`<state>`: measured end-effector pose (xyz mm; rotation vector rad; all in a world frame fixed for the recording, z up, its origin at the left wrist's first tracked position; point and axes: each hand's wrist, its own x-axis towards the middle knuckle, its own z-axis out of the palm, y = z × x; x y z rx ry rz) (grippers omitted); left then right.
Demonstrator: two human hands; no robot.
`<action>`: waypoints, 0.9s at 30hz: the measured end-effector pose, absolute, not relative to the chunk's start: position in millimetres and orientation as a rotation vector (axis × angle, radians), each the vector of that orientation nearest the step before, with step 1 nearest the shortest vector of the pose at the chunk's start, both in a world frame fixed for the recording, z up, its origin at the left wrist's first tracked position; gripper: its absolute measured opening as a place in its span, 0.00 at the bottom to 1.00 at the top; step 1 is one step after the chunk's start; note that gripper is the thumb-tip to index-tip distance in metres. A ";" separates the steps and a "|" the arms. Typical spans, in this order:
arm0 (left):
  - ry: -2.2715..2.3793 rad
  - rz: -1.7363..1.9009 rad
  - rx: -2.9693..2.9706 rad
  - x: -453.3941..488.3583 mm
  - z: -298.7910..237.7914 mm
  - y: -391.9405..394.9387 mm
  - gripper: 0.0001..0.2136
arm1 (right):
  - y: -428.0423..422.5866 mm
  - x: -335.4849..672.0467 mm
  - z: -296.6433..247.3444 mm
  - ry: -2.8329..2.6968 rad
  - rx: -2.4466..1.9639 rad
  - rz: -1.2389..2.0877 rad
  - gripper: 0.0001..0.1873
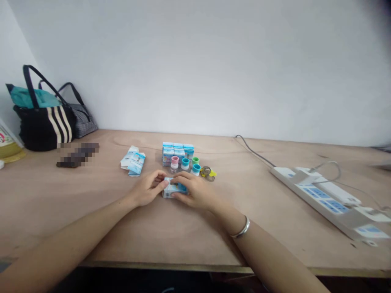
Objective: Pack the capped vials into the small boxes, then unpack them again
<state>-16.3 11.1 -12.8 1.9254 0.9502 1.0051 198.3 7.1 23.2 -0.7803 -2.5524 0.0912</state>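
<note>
A small blue-and-white carton lies on the table between my two hands. My right hand grips it from the right, fingers over the top and thumb along the near side. At its left end, my left hand has thumb and curled fingers closed on the edge. Just beyond stand several small bottles with coloured rims: a pink one, a blue one, a green one and another blue one, partly behind my right hand. Similar cartons are grouped behind them.
Flattened blue-and-white cartons lie to the left. Right of the bottles is a yellow-and-dark coiled item, kind unclear. A power strip with cables occupies the right side. Bags and a pixelated dark object sit at left.
</note>
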 end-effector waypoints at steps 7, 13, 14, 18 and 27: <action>1.070 1.010 2.005 -23.3 -23.5 20.7 0.13 | 9.8 201.1 13.8 -2.462 -0.739 0.154 0.15; 1.038 1.030 2.441 -31.7 -4.9 11.2 0.19 | 8.8 199.4 9.4 -2.392 -0.770 0.019 0.18; 0.991 0.999 2.507 -31.1 -2.6 9.2 0.22 | 8.3 198.6 8.9 -2.395 -0.773 -0.011 0.18; 0.941 0.852 2.682 -29.5 -2.3 5.7 0.24 | 5.1 197.4 9.6 -2.526 -0.765 -0.083 0.17; 0.768 0.766 2.794 -28.9 -11.8 8.7 0.12 | -2.6 201.3 17.5 -2.738 -0.691 0.011 0.10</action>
